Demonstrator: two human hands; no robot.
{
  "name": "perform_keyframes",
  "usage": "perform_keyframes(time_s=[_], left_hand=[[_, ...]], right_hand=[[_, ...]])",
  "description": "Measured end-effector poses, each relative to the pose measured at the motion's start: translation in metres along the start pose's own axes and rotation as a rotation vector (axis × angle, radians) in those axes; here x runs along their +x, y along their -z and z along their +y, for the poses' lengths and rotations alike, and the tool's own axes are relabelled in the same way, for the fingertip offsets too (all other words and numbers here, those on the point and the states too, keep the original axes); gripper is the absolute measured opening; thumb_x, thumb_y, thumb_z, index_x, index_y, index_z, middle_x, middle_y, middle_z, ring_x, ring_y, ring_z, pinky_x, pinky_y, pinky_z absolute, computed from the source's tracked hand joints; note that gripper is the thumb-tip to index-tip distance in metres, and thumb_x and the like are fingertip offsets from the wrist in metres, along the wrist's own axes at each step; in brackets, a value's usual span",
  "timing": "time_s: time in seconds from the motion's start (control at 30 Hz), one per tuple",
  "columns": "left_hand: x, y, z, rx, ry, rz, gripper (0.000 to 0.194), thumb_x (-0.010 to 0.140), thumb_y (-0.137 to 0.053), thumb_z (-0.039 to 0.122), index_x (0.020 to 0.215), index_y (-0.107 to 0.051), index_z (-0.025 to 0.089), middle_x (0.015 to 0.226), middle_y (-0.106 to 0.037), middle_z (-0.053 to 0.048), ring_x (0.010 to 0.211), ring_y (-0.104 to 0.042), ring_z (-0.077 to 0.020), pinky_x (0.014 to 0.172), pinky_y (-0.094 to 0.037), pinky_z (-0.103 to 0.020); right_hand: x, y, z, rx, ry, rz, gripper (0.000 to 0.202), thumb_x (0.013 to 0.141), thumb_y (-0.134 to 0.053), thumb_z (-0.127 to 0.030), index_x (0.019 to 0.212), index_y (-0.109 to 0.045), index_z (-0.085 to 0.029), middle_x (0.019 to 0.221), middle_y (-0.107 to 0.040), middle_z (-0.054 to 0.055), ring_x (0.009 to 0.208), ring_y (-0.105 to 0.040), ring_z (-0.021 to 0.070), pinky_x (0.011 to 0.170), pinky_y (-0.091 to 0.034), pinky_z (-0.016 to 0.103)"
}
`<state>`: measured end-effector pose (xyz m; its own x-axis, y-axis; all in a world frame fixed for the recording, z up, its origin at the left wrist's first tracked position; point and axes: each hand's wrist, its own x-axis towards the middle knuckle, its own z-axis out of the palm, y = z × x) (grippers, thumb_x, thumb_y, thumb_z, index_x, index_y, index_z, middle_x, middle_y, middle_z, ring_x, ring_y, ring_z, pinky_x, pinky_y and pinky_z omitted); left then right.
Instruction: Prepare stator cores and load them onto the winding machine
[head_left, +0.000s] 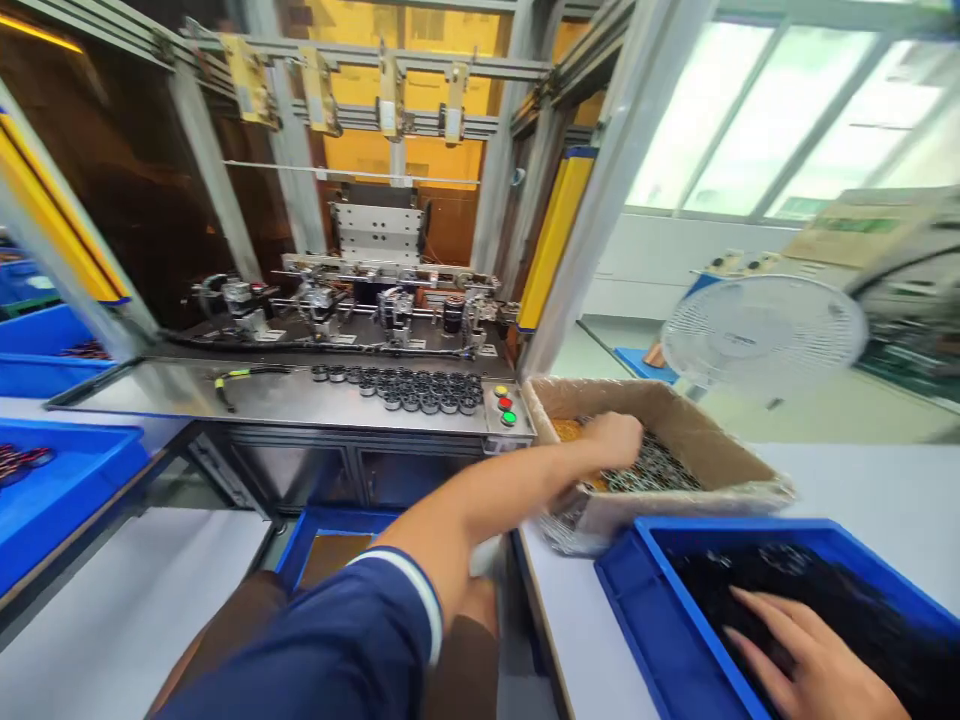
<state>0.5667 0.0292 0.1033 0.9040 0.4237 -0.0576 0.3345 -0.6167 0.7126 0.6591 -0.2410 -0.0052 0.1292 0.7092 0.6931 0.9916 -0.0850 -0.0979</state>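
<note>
The left hand (619,440), grip blurred beyond telling, is hovering by metal parts (664,465) in the box (637,512), its forearm (510,490) risking a rim snag. Fingers apart, the right hand (825,665) is risking a poor pinch among the bin (645,610)'s black pieces (847,595).

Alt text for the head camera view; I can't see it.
The left hand, blurred, reaches into a cardboard box of small parts; the right hand, open, is at a blue bin of black pieces. Ahead, round black parts cluster on a machine's metal ledge, beside yellow, red and green buttons.
</note>
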Motion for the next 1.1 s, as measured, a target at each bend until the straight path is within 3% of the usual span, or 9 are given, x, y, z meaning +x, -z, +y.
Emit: perform_keyframes(time_s=[0.1,0.23,0.3,0.4,0.5,0.6,0.73,0.8,1.1], left_hand=[[-0.049,0.004,-0.009,-0.195,-0.125,0.07,0.021,0.099,-0.06,0.022,0.115,-0.059,0.009,0.12,-0.069,-0.015,0.11,-0.069,-0.0208,0.095,-0.057,-0.038],[-0.134,-0.008,-0.04,-0.503,-0.235,0.0,0.015,0.102,-0.055,0.026,0.11,-0.05,0.014,0.109,-0.073,-0.012,0.094,-0.073,-0.015,0.086,-0.059,-0.032],[-0.174,-0.019,-0.05,-0.875,-0.298,-0.067,0.034,0.088,-0.077,0.033,0.104,-0.053,0.016,0.104,-0.072,-0.009,0.093,-0.072,-0.0154,0.087,-0.057,-0.032],[-0.211,-0.032,-0.051,-1.096,-0.336,-0.093,0.061,0.062,-0.096,0.028,0.112,-0.064,0.017,0.104,-0.067,-0.004,0.087,-0.066,-0.0109,0.084,-0.055,-0.026],[-0.223,-0.04,-0.046,-1.119,-0.321,-0.09,0.059,0.058,-0.098,0.025,0.112,-0.075,0.018,0.11,-0.061,-0.004,0.085,-0.063,-0.0097,0.08,-0.055,-0.026],[-0.227,-0.043,-0.043,-1.172,-0.233,-0.173,0.059,0.056,-0.097,0.027,0.111,-0.077,0.018,0.124,-0.06,-0.007,0.084,-0.067,-0.0111,0.075,-0.057,-0.027],[-0.231,-0.048,-0.042,-1.161,-0.141,-0.28,0.07,0.058,-0.097,0.026,0.122,-0.072,0.018,0.1,-0.074,-0.005,0.07,-0.067,-0.0093,0.068,-0.056,-0.023],[-0.232,-0.05,-0.04,-1.161,-0.152,-0.283,0.067,0.059,-0.096,0.023,0.121,-0.072,0.016,0.089,-0.075,-0.004,0.073,-0.069,-0.0111,0.071,-0.056,-0.024],[-0.232,-0.055,-0.036,-1.244,-0.235,-0.264,0.055,0.064,-0.092,0.014,0.117,-0.075,0.016,0.099,-0.076,-0.005,0.086,-0.072,-0.0122,0.089,-0.057,-0.028]], right_hand=[[0.01,0.018,-0.031,-0.055,-0.053,0.03,0.03,0.099,-0.057,-0.042,0.114,-0.069,-0.019,0.107,-0.069,0.01,0.068,-0.07,0.0218,0.065,-0.064,0.042],[0.032,0.041,-0.1,0.127,-0.119,0.136,0.032,0.095,-0.068,-0.024,0.126,-0.066,-0.021,0.114,-0.063,0.008,0.087,-0.068,0.018,0.078,-0.062,0.033],[0.035,0.05,-0.132,0.18,-0.065,0.137,0.039,0.092,-0.07,-0.017,0.131,-0.065,-0.023,0.112,-0.062,0.008,0.095,-0.066,0.0203,0.082,-0.06,0.034],[0.03,0.059,-0.164,0.264,-0.008,0.086,0.051,0.09,-0.069,-0.01,0.138,-0.06,-0.023,0.115,-0.062,0.01,0.101,-0.064,0.0223,0.085,-0.057,0.035],[0.025,0.065,-0.178,0.353,-0.01,0.031,0.054,0.089,-0.068,-0.006,0.141,-0.058,-0.021,0.118,-0.061,0.012,0.104,-0.064,0.0236,0.086,-0.056,0.036],[0.024,0.066,-0.182,0.387,0.0,0.005,0.053,0.089,-0.067,-0.004,0.139,-0.058,-0.021,0.117,-0.061,0.011,0.104,-0.063,0.0237,0.087,-0.056,0.036],[0.025,0.065,-0.185,0.414,0.031,0.002,0.058,0.088,-0.067,-0.001,0.141,-0.057,-0.02,0.119,-0.062,0.012,0.108,-0.064,0.024,0.091,-0.058,0.037],[0.025,0.065,-0.186,0.421,0.05,0.006,0.059,0.088,-0.066,0.0,0.142,-0.056,-0.019,0.121,-0.063,0.013,0.112,-0.065,0.0246,0.095,-0.058,0.038],[0.027,0.063,-0.184,0.401,0.073,0.024,0.054,0.087,-0.065,0.001,0.137,-0.057,-0.017,0.118,-0.065,0.012,0.114,-0.066,0.024,0.101,-0.058,0.038]])
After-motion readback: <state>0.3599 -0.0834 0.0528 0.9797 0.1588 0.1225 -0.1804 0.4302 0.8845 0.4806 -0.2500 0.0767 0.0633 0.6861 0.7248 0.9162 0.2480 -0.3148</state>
